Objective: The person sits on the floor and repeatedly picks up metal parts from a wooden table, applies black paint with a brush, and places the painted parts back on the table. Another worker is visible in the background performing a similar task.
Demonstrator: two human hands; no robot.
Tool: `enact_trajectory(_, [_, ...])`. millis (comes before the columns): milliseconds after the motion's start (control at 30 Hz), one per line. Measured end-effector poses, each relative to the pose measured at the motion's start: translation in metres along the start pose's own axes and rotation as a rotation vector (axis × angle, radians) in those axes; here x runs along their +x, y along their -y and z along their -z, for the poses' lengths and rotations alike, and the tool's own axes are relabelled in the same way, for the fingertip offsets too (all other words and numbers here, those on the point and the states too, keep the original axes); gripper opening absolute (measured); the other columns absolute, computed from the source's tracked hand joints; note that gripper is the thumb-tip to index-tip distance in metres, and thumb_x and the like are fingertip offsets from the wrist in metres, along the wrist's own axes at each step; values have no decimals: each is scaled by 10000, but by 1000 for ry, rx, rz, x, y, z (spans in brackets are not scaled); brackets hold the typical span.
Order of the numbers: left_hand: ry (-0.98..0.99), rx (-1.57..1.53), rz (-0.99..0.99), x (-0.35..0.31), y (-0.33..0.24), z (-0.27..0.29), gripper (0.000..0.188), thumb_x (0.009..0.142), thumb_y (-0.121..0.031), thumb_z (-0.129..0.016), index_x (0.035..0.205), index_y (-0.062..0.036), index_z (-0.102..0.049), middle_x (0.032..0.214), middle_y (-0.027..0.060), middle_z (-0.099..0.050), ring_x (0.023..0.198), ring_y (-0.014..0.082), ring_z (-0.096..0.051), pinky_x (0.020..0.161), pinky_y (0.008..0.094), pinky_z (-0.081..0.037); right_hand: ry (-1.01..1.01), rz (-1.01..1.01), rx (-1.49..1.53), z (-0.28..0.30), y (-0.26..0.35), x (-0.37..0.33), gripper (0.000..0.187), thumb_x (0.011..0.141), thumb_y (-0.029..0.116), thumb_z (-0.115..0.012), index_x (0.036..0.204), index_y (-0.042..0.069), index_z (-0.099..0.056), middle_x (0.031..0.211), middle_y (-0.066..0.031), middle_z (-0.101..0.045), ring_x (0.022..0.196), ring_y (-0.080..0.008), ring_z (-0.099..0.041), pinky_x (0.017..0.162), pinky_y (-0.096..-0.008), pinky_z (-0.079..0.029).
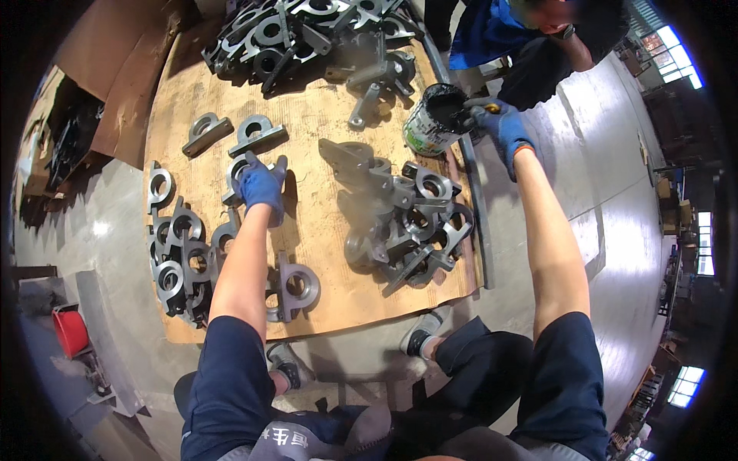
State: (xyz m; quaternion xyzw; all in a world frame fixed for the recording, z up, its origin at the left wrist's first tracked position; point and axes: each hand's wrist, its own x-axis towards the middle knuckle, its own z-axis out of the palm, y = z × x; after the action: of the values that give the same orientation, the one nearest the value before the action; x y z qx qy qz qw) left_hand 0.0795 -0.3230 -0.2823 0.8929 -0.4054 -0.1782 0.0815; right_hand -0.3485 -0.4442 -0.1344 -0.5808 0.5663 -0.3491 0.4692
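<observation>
Mostly brackets [257, 141] on one broad board [307, 223]

Smooth grey floor [615, 192] spreads beneath and around everything. On it, the board's pale brown surface runs from near the person's shoes [421, 338] to the far heap. Beyond the left edge stands a cardboard box [115, 84]; past the far right corner is a co-worker [484, 34] in blue, bent forward.

The far heap [307, 48] of dark metal brackets is the biggest lot. A smaller pile [415, 219], partly blurred, lies toward the right edge, and a cluster [181, 230] lines the left edge, partly hidden by the left forearm.

At the right edge, between heap and pile, sits a white and green bucket [425, 137], smeared dark, with something black inside.

Both hands wear blue gloves. The right hand [506, 137], just beside the bucket's rim, has its fingers curled around a yellowish handle [493, 109]; what the handle ends in is too unclear to tell. The left hand [261, 188] is at a single bracket in the board's left half, thumb apart from the fingers; whether it grips or merely touches, I cannot tell. Two more single brackets lie just beyond it.
</observation>
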Motion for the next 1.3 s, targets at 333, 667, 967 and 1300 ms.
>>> enact_trajectory(333, [-140,181,-561,-41,10,-20,240,746,-295,-629,891,-117,-696,1066,214,-602,1099,372,-529,995,507,-356,86,9,-137,17,4,-5,216,859,41,-635,1060,49,-712,914,-58,-708,782,-115,-633,734,-245,-514])
enact_trajectory(667, [-178,-195,-3,-111,27,-47,859,727,-320,-732,1412,-41,-293,1046,232,-608,885,401,-644,729,467,-520,27,170,-334,14,33,-62,255,857,9,-624,1098,51,-693,1001,-32,-703,885,-109,-625,806,-255,-504])
enact_trajectory(967, [-80,-638,448,-104,5,-34,379,710,-116,-720,1034,1,-562,993,221,-648,937,349,-653,782,401,-516,-117,24,325,19,24,-129,276,922,94,-578,1185,31,-635,1104,-89,-678,946,-151,-641,885,-282,-507])
enact_trajectory(1300, [779,-1880,45,-177,69,78,367,919,-135,-550,1254,13,-524,1078,112,-646,928,223,-644,821,381,-558,245,-125,1385,-38,88,-207,393,960,246,-531,1274,9,-535,1078,-154,-658,942,-267,-656,878,-394,-540])
